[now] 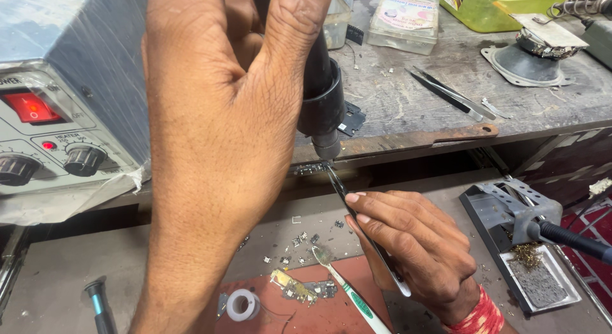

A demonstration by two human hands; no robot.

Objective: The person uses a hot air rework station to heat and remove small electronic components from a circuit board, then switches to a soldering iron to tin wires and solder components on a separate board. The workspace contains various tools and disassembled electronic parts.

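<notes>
Left hand (pixel 217 136) closed round a hot-air wand (pixel 320 98), nozzle down just above a small chip (pixel 311 169) at the bench edge (pixel 408 142). Right hand (pixel 414 251) pinched shut on tweezers (pixel 363 229), tips touching that chip. Below the chip: toothbrush (pixel 344 289), tape roll (pixel 242 304), board scraps (pixel 306 289).

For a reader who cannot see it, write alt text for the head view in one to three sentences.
A left hand aims a black hot-air nozzle at a small circuit board, which a right hand grips with tweezers. A rework station stands left; a toothbrush and loose parts lie below.
</notes>
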